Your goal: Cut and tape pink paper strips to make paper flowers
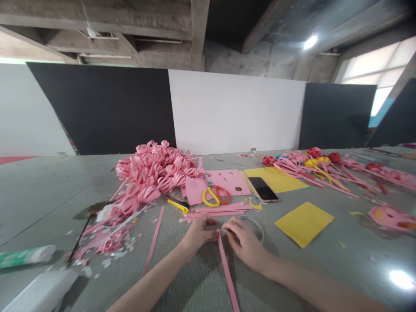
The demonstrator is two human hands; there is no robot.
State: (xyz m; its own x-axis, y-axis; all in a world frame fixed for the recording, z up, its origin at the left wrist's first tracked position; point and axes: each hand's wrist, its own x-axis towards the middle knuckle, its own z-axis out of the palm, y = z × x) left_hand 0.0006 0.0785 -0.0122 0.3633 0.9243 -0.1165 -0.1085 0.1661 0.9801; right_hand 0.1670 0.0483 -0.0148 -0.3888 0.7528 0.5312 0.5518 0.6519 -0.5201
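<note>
A long pink paper strip [226, 268] runs from between my hands down past the bottom edge of the view. My left hand [197, 235] pinches its far end between thumb and fingertips. Just right of that end, my right hand [243, 242] is closed with its fingers curled; whatever sits in its fingertips is too small to make out. A clear ring, which looks like a tape roll [261, 229], lies on the table partly hidden behind my right hand. More pink strips [217, 211] lie flat beyond my hands, and a single strip [154, 239] rests to the left.
Scissors [217, 196] with red and yellow handles lie on pink paper [235, 182], beside a yellow utility knife [178, 203]. A phone [264, 190] and yellow sheets [304, 224] are right. Left are looped pink paper flowers [152, 169], scraps, a glue tube [27, 256] and a white box [40, 290].
</note>
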